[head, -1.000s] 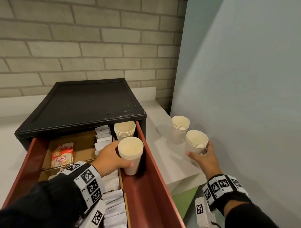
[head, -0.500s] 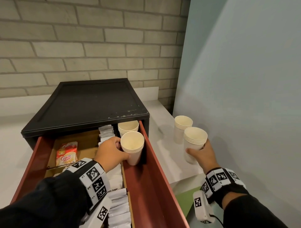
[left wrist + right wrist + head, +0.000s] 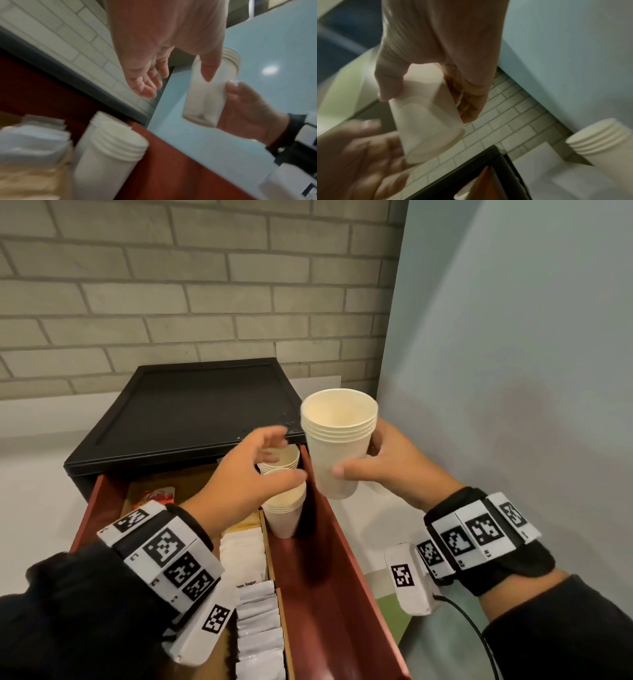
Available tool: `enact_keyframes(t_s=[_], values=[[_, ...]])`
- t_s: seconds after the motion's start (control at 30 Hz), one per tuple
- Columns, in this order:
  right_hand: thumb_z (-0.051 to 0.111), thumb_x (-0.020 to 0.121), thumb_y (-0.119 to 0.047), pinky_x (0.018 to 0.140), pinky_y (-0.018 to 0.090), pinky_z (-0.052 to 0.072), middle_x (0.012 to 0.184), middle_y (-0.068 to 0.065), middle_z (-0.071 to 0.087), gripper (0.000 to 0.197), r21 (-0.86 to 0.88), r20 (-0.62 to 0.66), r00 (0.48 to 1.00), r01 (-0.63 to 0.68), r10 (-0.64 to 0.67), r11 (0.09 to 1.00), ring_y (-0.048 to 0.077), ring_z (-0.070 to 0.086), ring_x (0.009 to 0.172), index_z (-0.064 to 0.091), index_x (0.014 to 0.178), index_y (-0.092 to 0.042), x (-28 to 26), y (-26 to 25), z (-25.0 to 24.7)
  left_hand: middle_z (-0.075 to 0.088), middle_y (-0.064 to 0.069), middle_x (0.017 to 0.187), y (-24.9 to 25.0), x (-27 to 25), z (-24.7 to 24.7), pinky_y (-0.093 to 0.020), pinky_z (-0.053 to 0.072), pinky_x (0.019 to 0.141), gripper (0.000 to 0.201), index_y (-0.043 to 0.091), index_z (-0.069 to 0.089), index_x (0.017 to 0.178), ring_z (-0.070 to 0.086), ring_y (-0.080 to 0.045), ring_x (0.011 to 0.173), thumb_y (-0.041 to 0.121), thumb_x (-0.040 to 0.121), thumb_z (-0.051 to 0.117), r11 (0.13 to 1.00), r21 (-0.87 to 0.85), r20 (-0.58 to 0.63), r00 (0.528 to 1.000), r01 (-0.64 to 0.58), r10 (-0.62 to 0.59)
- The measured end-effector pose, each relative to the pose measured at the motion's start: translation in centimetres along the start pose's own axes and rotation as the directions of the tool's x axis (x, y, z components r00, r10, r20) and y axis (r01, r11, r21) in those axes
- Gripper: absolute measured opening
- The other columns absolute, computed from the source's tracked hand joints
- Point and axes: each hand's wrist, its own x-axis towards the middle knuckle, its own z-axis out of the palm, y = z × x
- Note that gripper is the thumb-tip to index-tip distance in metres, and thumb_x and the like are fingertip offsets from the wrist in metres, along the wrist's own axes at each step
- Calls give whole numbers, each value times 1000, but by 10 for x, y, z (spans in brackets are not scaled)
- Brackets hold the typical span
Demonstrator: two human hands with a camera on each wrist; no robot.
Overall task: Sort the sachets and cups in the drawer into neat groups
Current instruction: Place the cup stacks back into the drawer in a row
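Paper cup stack: your right hand is gripping it; left hand is hovering, fingers released. Keep it upright, nest squarely into the drawer stack.

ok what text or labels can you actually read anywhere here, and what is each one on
"hite Sugar": on a white sachet in the drawer; the first letter is hidden by the left wrist band.
Red and white lettering on the orange creamer sachet: mostly hidden behind the left hand, not readable.
Small characters beside the square markers on the wrist bands: too small to read.
The cup stack in the right hand bears no print.
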Motion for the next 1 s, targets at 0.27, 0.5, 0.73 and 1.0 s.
enact_keyframes(t_s=[0.27, 0.5, 0.73, 1.0], values=[[64, 83, -1, 72, 15, 51, 92, -2, 68, 24, 35, -107, 993, -50, 53, 998, 6, 63, 83, 67, 93, -23, 3, 14, -9, 69, 3, 112, 5, -11, 8, -21, 53, 82, 64, 20, 57, 122, 64, -12, 106, 9, 62, 76, 935, -354, 170, 980, -38, 104], [69, 74, -10, 93, 40, 48, 106, 13, 62, 41, 183, -612, 676, -384, 410, 905, 28, 59, 96, 58, 113, -6, 20, 131, -63, 69, 1, 111, -33, -29, 14, -15, 51, 77, 77, 20, 54, 120, 65, -8, 102, 10, 50, 83, 961, -260, 334, 943, 93, -1], [76, 70, -12, 91, 36, 41, 126, 7, 51, 72, 212, -511, 665, -516, 544, 830, 26, 50, 108, 41, 133, -4, 44, 171, -67, 63, 15, 111, -64, -36, 31, -2, 41, 78, 81, 33, 50, 115, 55, 11, 103, 15, 46, 88, 996, -13, 258, 963, 84, -78], [85, 60, -11, 86, 36, 44, 122, 5, 55, 88, 186, -551, 655, -507, 517, 842, 26, 52, 110, 39, 135, -11, 62, 181, -58, 59, 21, 107, -85, -35, 29, -13, 43, 82, 68, 42, 53, 107, 55, 0, 100, 23, 50, 85, 961, 250, 114, 982, 115, -147]])
